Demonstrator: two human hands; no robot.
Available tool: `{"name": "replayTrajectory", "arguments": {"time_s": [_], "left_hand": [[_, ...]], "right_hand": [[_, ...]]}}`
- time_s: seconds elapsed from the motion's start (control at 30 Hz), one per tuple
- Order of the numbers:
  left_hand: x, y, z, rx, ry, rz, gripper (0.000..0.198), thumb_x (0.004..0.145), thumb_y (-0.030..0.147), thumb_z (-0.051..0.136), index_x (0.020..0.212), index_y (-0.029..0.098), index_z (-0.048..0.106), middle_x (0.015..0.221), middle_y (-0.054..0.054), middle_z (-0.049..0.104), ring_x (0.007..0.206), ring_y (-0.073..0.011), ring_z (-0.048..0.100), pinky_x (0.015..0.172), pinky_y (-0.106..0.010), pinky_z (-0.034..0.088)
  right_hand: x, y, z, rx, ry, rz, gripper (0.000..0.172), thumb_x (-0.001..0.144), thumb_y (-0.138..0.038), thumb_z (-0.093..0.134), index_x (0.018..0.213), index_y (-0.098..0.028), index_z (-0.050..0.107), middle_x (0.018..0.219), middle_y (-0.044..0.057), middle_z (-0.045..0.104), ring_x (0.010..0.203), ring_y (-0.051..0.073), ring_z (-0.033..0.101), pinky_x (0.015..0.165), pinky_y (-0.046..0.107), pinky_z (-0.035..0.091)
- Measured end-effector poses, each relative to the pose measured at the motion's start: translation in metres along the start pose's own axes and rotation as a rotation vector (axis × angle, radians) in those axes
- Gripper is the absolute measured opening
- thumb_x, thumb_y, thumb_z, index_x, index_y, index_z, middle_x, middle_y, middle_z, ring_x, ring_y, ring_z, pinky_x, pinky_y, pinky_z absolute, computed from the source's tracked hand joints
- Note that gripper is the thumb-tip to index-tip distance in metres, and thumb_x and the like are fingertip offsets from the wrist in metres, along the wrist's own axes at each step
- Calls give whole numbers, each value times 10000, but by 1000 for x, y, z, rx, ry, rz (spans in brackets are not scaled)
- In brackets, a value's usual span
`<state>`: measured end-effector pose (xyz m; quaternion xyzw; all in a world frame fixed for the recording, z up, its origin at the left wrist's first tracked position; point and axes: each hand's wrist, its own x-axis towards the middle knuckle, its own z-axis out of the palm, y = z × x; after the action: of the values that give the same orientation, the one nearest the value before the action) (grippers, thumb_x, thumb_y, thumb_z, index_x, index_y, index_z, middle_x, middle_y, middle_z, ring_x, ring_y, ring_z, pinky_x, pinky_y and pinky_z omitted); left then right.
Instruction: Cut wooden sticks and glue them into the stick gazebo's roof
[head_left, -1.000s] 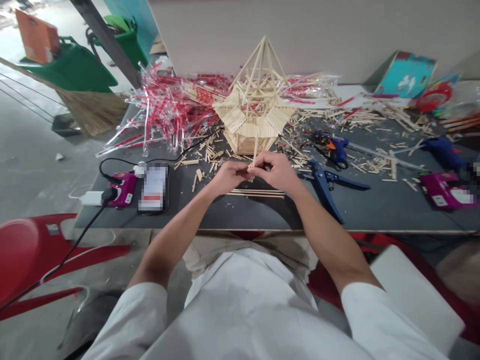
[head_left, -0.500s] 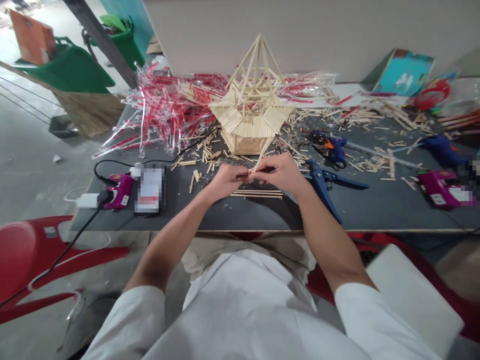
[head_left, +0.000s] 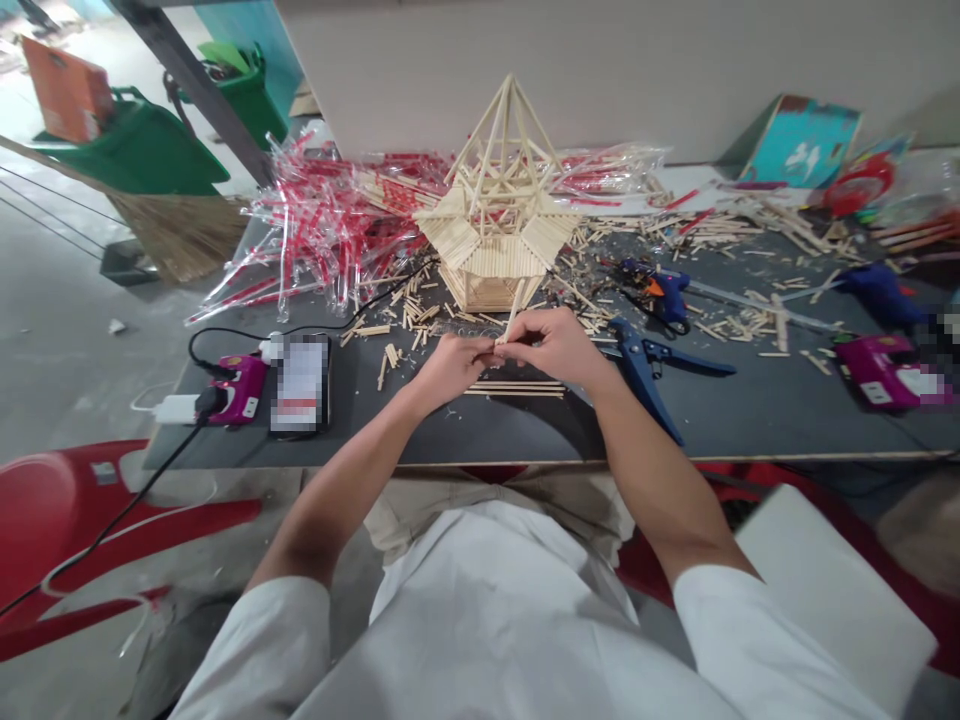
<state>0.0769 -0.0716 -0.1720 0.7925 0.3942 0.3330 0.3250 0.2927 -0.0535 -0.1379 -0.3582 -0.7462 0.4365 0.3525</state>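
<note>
My left hand (head_left: pixel 448 366) and my right hand (head_left: pixel 556 344) meet above the dark table (head_left: pixel 480 430), both pinched on one thin wooden stick (head_left: pixel 514 312) that points up and away from me. Just beyond them stands a model pavilion of wooden sticks (head_left: pixel 496 222) with a pointed open roof frame. A few long sticks (head_left: pixel 513 388) lie flat on the table under my hands. Blue cutting pliers (head_left: pixel 646 372) lie right of my right hand.
Red-and-clear plastic wrappers (head_left: pixel 322 228) are heaped at the back left. Stick offcuts litter the table. A phone (head_left: pixel 300 384) and a purple charger (head_left: pixel 234 384) with cables lie at the left; blue glue guns (head_left: pixel 664 290) and a purple box (head_left: pixel 889 372) lie at the right. Red chairs (head_left: pixel 45 520) flank me.
The stick in my fingers has tilted a little between upright and leaning right. My hands stay together in the same spot. The view has shifted slightly.
</note>
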Motion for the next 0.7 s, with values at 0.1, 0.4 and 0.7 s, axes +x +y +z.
{"name": "replayTrajectory", "arguments": {"time_s": [0.1, 0.4, 0.7], "left_hand": [[1, 0, 0, 18, 0, 5, 227, 942, 237, 599, 799, 167, 761, 777, -31, 757, 719, -155, 703, 726, -242, 500], [0, 0, 1, -98, 21, -88, 189, 909, 214, 625, 811, 161, 778, 803, -26, 786, 816, -203, 758, 753, -270, 554], [11, 6, 11, -465, -54, -198, 412, 961, 529, 639, 989, 126, 721, 965, -104, 798, 876, -215, 770, 842, -349, 619]], "right_hand": [[2, 1, 0, 7, 17, -26, 231, 824, -403, 807, 765, -185, 762, 699, 27, 708, 612, 144, 612, 584, 294, 447], [3, 4, 2, 92, 22, 0, 244, 796, -420, 820, 775, -181, 780, 767, 51, 746, 678, 166, 635, 619, 304, 479], [6, 9, 3, 372, 121, 125, 324, 738, -434, 885, 710, -176, 691, 630, -3, 670, 552, 115, 568, 547, 274, 449]]}}
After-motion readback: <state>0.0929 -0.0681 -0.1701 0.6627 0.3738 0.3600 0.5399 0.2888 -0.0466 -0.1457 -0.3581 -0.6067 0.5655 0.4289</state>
